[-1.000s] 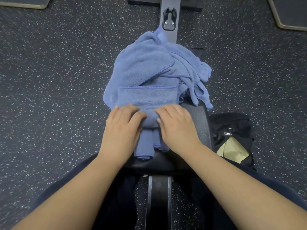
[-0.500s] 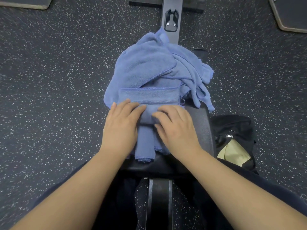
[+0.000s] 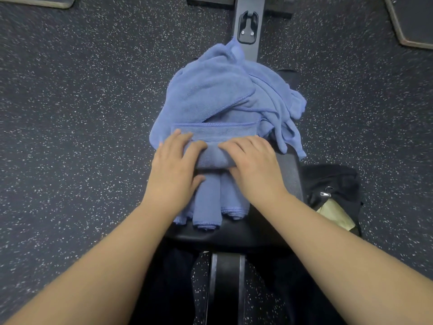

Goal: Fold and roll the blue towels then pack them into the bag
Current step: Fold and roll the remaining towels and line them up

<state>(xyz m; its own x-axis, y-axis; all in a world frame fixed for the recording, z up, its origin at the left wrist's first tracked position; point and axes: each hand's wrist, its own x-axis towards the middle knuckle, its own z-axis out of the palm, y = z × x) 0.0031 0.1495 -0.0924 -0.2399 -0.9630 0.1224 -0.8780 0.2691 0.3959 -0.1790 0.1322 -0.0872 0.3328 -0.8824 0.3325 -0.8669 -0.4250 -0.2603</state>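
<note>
A folded blue towel (image 3: 218, 132) lies across the black bench pad (image 3: 288, 174), and its near part is wound into a roll (image 3: 214, 157). My left hand (image 3: 174, 170) and my right hand (image 3: 255, 165) both grip that roll, fingers over the top and thumbs at its near side. Behind it sits a loose heap of blue towels (image 3: 210, 90). Two or three rolled blue towels (image 3: 207, 205) lie lengthwise under my hands at the pad's near edge. A black bag (image 3: 332, 184) stands open on the floor to the right of the bench.
Something pale yellow (image 3: 335, 214) shows inside the bag's opening. The bench's metal beam (image 3: 246, 24) runs away from me. Speckled dark rubber floor (image 3: 82, 137) surrounds the bench, with mat corners (image 3: 412, 24) at the far edges.
Both hands have moved away from me with the roll. The roll has grown thicker and the flat strip of towel ahead of it has become shorter.
</note>
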